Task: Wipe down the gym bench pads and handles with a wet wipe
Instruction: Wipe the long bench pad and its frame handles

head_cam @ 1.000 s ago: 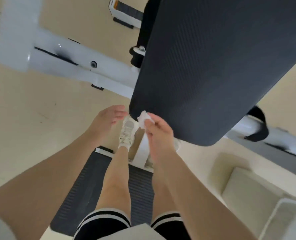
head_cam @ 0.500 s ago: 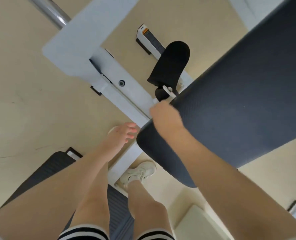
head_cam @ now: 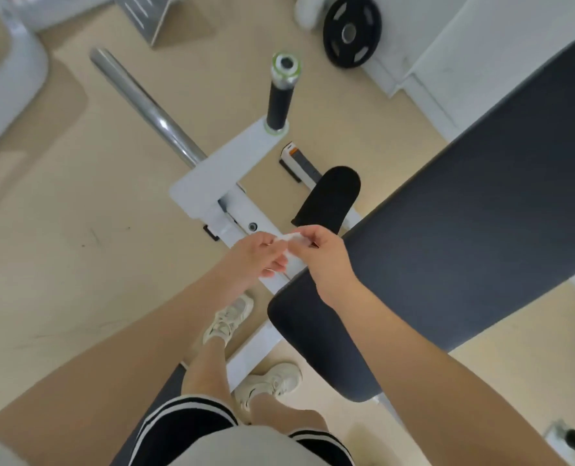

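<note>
A long dark bench pad (head_cam: 447,237) runs from the lower middle to the upper right. Just left of its near edge, my left hand (head_cam: 257,255) and my right hand (head_cam: 323,255) meet over the white frame (head_cam: 212,183). Both pinch a small white wet wipe (head_cam: 291,237) stretched between their fingertips. A smaller black pad (head_cam: 330,196) sits just beyond the hands. Farther off, an upright black handle grip (head_cam: 279,100) with a silver-and-green cap rises from the frame.
A chrome bar (head_cam: 145,105) sticks out of the frame to the upper left. A black weight plate (head_cam: 351,30) leans at the top by a white wall. My two white shoes (head_cam: 227,319) stand beside the frame's base on the beige floor.
My right hand lifted off the bench pad's edge and my left hand came up to it; both now hold the wipe. The view has tilted upward to show more of the frame.
</note>
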The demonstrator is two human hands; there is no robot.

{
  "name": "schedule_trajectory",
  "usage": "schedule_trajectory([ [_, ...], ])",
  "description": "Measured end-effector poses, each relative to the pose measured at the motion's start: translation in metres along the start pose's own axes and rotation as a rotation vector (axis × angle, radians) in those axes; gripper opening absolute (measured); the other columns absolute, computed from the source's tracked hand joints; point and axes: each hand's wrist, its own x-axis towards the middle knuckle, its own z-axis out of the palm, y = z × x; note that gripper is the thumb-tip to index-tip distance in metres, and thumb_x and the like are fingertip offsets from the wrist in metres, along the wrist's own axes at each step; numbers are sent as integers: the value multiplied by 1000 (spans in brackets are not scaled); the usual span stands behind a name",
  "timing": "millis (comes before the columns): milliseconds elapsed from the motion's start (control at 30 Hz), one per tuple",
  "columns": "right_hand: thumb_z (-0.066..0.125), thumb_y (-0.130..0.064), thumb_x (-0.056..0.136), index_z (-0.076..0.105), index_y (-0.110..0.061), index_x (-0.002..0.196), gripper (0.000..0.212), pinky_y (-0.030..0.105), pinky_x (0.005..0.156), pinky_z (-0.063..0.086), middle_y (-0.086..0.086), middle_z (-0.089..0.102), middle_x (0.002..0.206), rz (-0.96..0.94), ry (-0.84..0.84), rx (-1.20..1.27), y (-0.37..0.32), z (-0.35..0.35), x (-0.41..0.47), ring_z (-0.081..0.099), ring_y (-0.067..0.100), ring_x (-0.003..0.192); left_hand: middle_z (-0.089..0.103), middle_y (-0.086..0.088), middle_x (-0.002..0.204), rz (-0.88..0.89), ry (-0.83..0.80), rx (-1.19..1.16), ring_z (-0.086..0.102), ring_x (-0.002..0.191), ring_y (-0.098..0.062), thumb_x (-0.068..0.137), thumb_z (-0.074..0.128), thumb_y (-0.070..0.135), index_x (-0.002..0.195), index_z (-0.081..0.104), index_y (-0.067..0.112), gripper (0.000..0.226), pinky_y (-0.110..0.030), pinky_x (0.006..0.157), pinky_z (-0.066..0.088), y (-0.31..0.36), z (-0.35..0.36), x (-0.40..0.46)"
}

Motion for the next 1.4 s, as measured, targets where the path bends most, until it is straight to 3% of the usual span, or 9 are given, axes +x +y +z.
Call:
schedule_trajectory([
  [167, 63, -9, 85, 64, -2, 103, 20, 45, 94, 49, 19, 65, 104, 4, -24, 235, -30, -43, -40, 62, 29, 97, 59, -4, 89, 142, 55, 11, 58, 86, -19, 88, 59, 25, 86, 52, 17, 11, -33, 80, 45, 46, 35, -26],
  [400, 51, 11, 86, 58, 0, 110, 27, 19, 69, 53, 8, 60, 90, -35, -152, 424, -58, -94, -81, 59, 16, 80, 64, 0, 76, 191, 43, -179, 60, 67, -12, 92, 53, 14, 73, 53, 15, 20, -18, 62, 49, 77, 48, -67],
  [567, 55, 11, 84, 60, 0, 112, 31, 19, 73, 51, 4, 62, 92, -97, -188, 211, -63, -106, -89, 58, 13, 78, 60, -2, 83, 212, 56, -272, 61, 80, -13, 93, 51, 12, 68, 46, 11, 26, -24, 81, 52, 78, 46, -80],
  [700, 53, 5, 87, 65, 1, 99, 18, 13, 68, 50, 2, 62, 80, -142, -48, -43, -66, -98, -83, 57, 9, 72, 52, -1, 69, 246, 123, -81, 61, 63, -7, 86, 58, 2, 65, 42, 10, 28, -18, 59, 52, 84, 39, -71],
  [900, 61, -15, 87, 59, -16, 109, 22, 22, 77, 47, -2, 64, 99, -220, -182, 138, -107, -73, -49, 60, 12, 90, 63, 3, 67, 281, 64, -43, 63, 57, -6, 86, 62, 11, 78, 58, 10, 9, -18, 58, 52, 133, 22, -39],
  [1067, 60, -2, 85, 63, -17, 78, 17, 15, 62, 44, -3, 62, 72, -218, -12, 159, -153, -40, -2, 57, 2, 64, 63, -5, 73, 260, 137, 26, 62, 66, -16, 88, 61, 17, 76, 59, 10, 14, -34, 72, 56, 176, -20, 3],
  [1200, 54, -5, 88, 56, -21, 72, 23, 24, 62, 40, 2, 57, 77, -52, 157, 143, -162, -21, 59, 49, 14, 66, 60, 1, 80, 255, 357, 16, 56, 67, -10, 93, 51, 20, 79, 54, 21, 14, -27, 70, 47, 191, -61, 49],
  [1267, 54, -6, 87, 57, -19, 79, 15, 24, 63, 42, 5, 57, 88, 79, 326, 192, -156, -12, 90, 49, 15, 68, 57, 2, 89, 199, 378, 1, 55, 74, -10, 93, 50, 23, 84, 53, 24, 10, -31, 80, 44, 194, -77, 71],
  [1400, 58, -8, 87, 64, -14, 108, 23, 11, 58, 41, -1, 59, 85, 198, 424, 341, -148, 5, 139, 49, 7, 63, 55, 14, 96, 56, 161, 36, 54, 103, -15, 93, 50, 33, 105, 54, 25, 15, -30, 96, 42, 194, -91, 111],
])
